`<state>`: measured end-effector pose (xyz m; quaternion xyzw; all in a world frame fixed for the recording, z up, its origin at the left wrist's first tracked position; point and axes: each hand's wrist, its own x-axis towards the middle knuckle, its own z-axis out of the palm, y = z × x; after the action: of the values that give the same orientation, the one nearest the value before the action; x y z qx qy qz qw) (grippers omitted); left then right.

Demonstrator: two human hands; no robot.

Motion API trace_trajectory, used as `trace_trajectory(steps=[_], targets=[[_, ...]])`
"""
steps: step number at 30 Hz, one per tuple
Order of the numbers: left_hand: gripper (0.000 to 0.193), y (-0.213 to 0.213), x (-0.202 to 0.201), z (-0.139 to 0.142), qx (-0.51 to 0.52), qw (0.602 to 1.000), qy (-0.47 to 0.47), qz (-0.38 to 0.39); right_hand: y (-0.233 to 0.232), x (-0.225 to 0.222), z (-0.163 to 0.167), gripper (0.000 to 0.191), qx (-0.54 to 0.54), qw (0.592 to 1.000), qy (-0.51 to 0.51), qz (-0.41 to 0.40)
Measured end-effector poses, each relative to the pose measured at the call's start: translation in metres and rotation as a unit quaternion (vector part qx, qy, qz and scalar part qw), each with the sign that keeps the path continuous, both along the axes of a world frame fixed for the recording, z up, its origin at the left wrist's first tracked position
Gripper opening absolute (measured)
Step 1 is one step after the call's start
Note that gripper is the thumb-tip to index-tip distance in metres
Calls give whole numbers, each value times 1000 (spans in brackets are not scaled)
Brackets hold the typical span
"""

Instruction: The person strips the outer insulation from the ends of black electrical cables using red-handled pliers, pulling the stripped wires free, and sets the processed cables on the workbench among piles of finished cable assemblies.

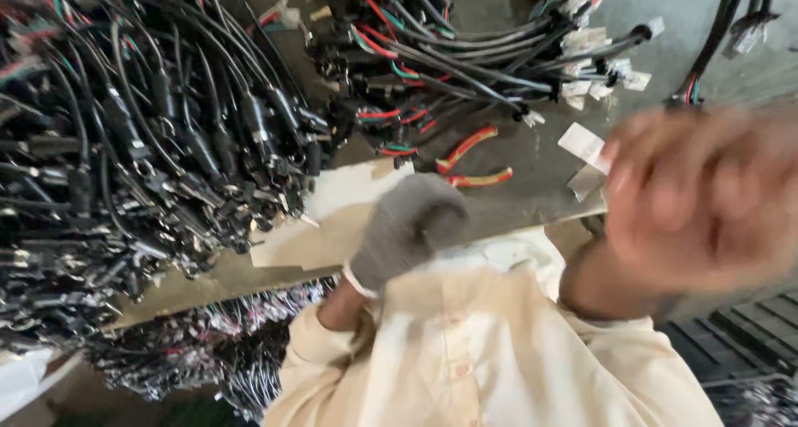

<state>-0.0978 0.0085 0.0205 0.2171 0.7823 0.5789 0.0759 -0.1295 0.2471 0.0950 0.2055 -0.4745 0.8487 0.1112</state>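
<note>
The left hand [405,230], in a grey glove, is closed into a fist above a pale cardboard sheet [349,196]; whether it holds something I cannot tell. The bare right hand [698,196] is blurred, fingers apart, empty. Red-handled pliers [472,162] lie near, beside black cable bundles [150,136].

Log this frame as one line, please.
left hand: grey glove, closed, by cardboard sheet | right hand: bare, blurred, grasp unclear | red-handled pliers on bench | black cable bundles left

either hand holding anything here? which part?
Cannot be told. Left hand, in a grey glove, is a closed fist showing nothing; right hand is motion-blurred, apparently empty.
</note>
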Motion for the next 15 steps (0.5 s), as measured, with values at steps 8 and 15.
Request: trace_trajectory(steps=[8, 15], targets=[[26, -33, -8, -17, 224, 945, -229, 60, -67, 20, -107, 59, 203, 886, -328, 259], [31, -7, -4, -14, 285, 934, -141, 165, -46, 39, -157, 43, 280, 929, -210, 119]])
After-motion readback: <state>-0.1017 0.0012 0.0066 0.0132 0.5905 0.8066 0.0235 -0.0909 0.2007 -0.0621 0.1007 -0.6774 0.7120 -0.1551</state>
